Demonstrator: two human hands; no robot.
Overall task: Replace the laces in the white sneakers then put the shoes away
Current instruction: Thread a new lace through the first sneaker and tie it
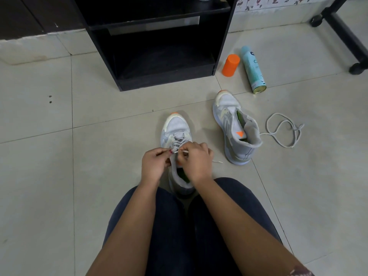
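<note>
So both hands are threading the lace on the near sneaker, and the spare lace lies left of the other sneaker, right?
No: the head view shows the spare lace lying right of the other sneaker, not left. The left hand and right hand are indeed threading the lace on the near sneaker.

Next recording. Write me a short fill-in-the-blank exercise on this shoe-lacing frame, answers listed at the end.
1. The left hand and right hand pinch the lace of the near sneaker; the far sneaker has ____ lace threaded.
2. A loose lace lies to the ____ of the far sneaker.
3. The spray can lies on its side; the cap beside it is coloured ____.
Missing words: no; right; orange.
</note>
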